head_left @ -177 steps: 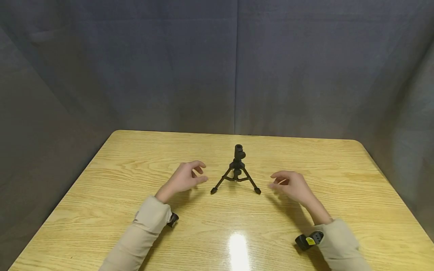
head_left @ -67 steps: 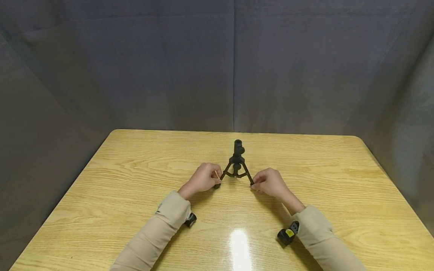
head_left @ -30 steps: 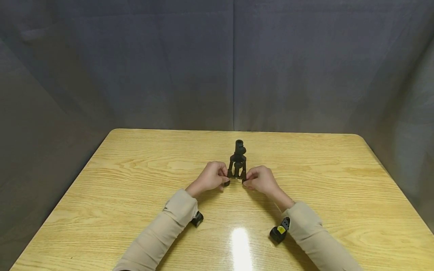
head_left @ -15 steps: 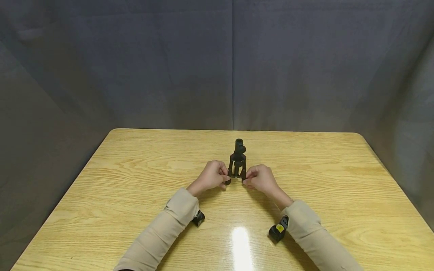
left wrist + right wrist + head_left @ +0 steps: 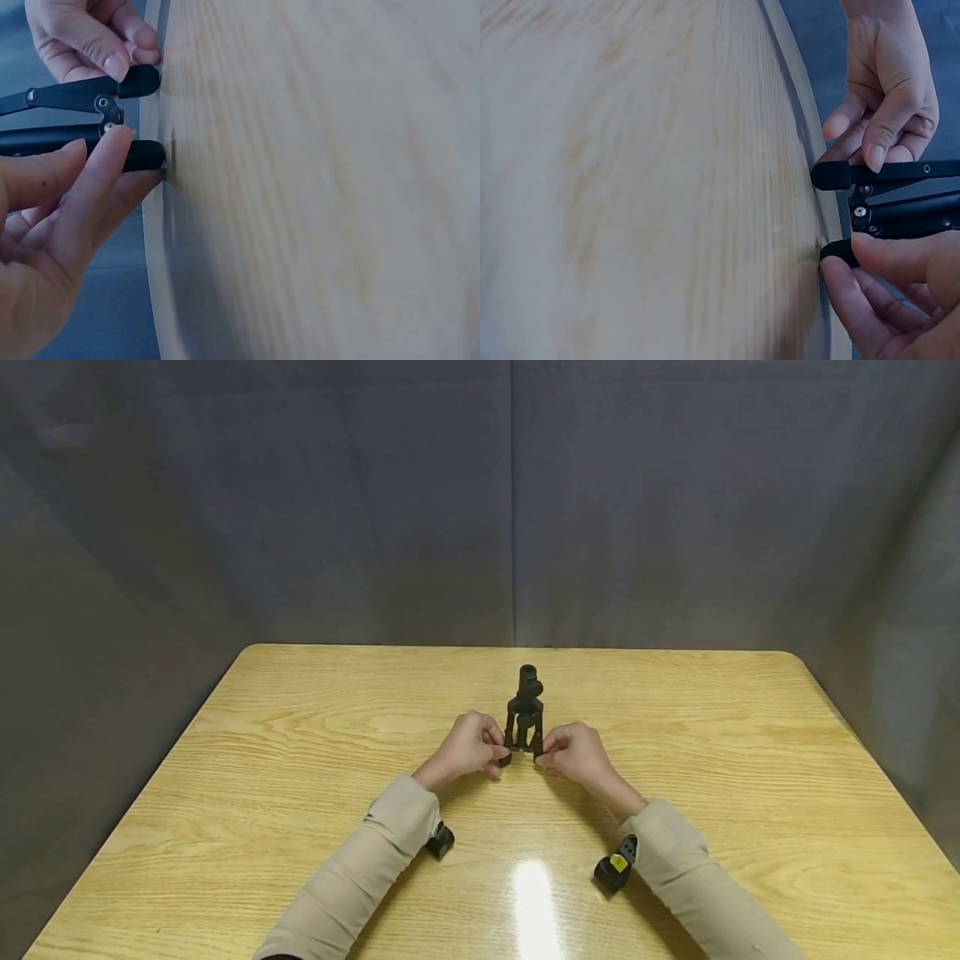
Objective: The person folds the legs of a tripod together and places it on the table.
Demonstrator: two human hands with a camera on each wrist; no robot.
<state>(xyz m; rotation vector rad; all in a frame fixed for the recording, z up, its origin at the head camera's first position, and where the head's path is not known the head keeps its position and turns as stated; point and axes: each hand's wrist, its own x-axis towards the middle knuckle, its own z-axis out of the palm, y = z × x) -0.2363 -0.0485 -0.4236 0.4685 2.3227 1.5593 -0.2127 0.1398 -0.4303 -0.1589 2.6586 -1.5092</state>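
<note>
A small black tripod (image 5: 528,686) stands upright on the table, its two front legs drawn close together and nearly parallel. My left hand (image 5: 467,747) pinches the left leg near its rubber foot. On the other side my right hand (image 5: 577,753) pinches the right leg low down, thumb and fingers at the foot. In the left wrist view both rubber feet show, the near foot (image 5: 144,156) partly behind the left fingers. The right wrist view shows the hinged brace (image 5: 860,212) folded between the legs. The tripod's third leg is hidden from the head view.
The wood-grain table (image 5: 300,760) extends on all sides of the tripod. Grey curtains (image 5: 375,510) hang behind it and along both sides. Each wrist carries a small black camera (image 5: 613,873) below the sleeve cuff.
Both hands came in from either side, took hold of the front legs and brought them inward from a wide spread. Over the last half second almost nothing has moved.
</note>
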